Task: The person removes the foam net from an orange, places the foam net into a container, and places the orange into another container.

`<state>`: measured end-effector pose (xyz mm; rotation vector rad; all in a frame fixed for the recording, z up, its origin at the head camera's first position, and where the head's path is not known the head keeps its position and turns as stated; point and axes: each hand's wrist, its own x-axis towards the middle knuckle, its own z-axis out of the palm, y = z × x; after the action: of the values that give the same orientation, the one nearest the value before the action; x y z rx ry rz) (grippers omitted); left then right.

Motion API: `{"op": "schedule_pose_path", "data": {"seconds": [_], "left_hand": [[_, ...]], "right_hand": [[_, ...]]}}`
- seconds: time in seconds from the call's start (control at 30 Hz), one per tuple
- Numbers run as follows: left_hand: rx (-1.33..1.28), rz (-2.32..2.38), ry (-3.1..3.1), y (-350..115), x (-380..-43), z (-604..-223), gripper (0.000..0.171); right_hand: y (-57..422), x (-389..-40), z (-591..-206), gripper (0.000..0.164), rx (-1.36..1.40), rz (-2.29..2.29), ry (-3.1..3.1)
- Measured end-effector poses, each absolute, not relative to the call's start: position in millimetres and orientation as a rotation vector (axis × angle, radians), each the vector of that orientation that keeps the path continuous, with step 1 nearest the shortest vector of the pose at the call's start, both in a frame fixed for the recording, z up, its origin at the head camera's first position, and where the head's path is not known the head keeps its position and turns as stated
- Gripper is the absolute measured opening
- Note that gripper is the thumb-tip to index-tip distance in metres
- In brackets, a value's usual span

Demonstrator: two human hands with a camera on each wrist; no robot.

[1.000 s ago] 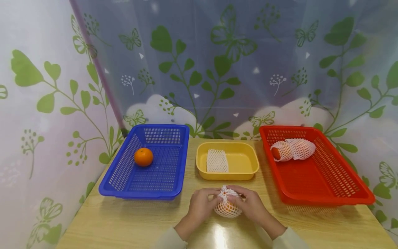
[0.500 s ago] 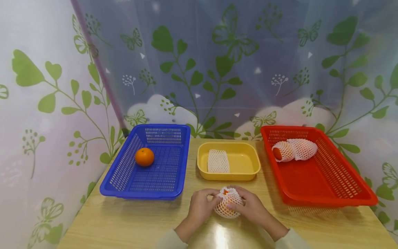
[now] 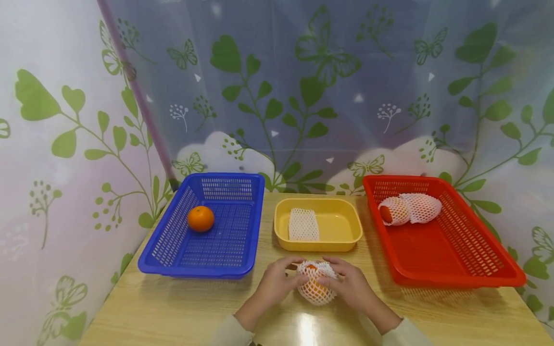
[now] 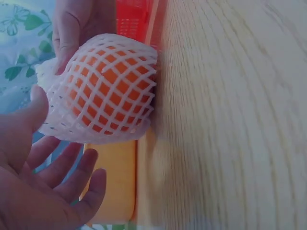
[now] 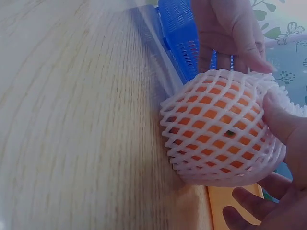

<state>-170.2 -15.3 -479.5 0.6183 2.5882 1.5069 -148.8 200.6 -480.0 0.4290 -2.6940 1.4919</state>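
Head view: the left hand (image 3: 273, 283), fingers loosely spread, flanks the netted orange (image 3: 317, 289), which lies between the hands; the right hand (image 3: 352, 286) rests its thumb on it, though whether it pinches cannot be told. Beyond both hands, a yellow tray (image 3: 339, 226) holds a flat net (image 3: 304, 226); beyond the left, a blue basket (image 3: 227, 233) holds an orange (image 3: 201, 219); beyond the right, a red basket (image 3: 433, 250).

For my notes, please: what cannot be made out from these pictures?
Head view: contents of the rightmost foam net, hidden by mesh.
Left wrist view: yellow tray, partly hidden by the netted orange; red basket, cut off by the top edge.
Right wrist view: blue basket, partly behind the left hand.
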Motion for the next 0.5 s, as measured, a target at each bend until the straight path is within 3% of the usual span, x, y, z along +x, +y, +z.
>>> {"op": "schedule_pose_path", "data": {"seconds": [0.23, 0.5], "left_hand": [[0.765, 1.355, 2.640, -11.9, -170.4, -479.4, 0.062], [0.759, 1.339, 2.646, -8.0, -169.7, -481.2, 0.058]], "right_hand": [[198.5, -149.2, -479.5, 0.022, 0.439, 1.502, -2.606], [195.5, -148.4, -482.9, 0.019, 0.425, 1.490, -2.540]]}}
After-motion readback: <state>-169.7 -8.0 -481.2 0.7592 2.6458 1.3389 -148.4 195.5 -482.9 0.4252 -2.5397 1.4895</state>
